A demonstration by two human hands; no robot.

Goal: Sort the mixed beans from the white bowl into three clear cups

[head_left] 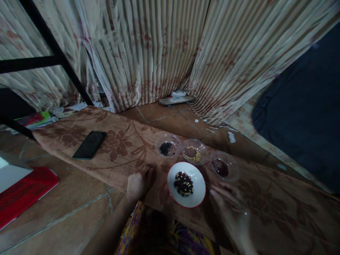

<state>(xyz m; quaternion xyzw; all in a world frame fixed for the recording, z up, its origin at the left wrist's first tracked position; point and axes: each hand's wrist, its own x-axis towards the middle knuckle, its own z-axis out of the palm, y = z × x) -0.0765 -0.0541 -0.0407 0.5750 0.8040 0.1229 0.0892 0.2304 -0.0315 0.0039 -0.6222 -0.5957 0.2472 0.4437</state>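
Illegibly, lettering (28, 194) marks red packaging (45, 177); left grip (139, 183) curls closed atop cloth (119, 169), right grip (228, 200) pinches a utensil (243, 211).

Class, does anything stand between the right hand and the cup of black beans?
Yes: the white bowl of mixed beans lies across the straight line from the right hand to that cup.
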